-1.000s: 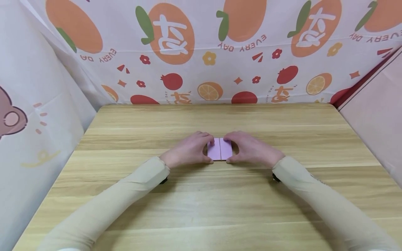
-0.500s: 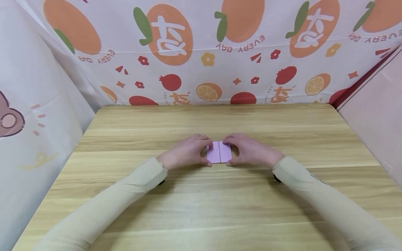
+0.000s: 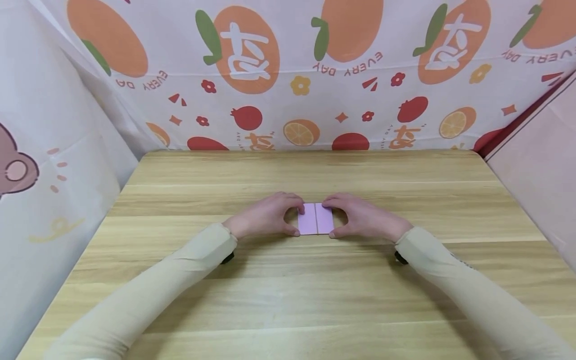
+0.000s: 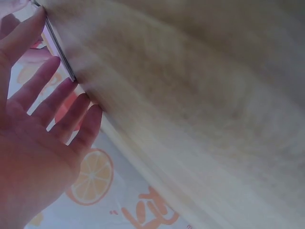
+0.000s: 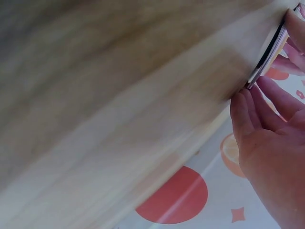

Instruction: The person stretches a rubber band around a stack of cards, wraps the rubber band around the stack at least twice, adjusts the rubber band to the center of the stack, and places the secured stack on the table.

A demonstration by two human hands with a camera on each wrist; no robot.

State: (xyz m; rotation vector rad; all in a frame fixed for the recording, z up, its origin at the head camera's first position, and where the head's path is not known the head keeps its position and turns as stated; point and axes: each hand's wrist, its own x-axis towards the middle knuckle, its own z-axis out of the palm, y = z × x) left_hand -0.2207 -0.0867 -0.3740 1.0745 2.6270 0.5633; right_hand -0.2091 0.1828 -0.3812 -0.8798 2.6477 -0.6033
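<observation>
A thin, flat lilac rectangle (image 3: 308,222) lies on the wooden table, with a narrow line down its middle; I cannot tell whether it is one piece or two. My left hand (image 3: 265,216) is at its left side, with a fingertip at the far corner and the thumb just off the near one. Across from it, my right hand (image 3: 366,218) spans the right side, thumb at the near corner and fingers on the far edge. In the left wrist view, the fingers of my left hand (image 4: 40,143) are spread and fairly straight. My right hand (image 5: 274,138) touches the thin layered edge.
The wooden table (image 3: 279,295) runs back to a white curtain (image 3: 175,50) printed with fruit. Another white cloth (image 3: 58,125) hangs at the left and a pale pink panel (image 3: 544,165) stands at the right.
The lilac rectangle has come slightly nearer to me with both hands. Since then, both hands have drawn a little outward, the left thumb clearing the near corner.
</observation>
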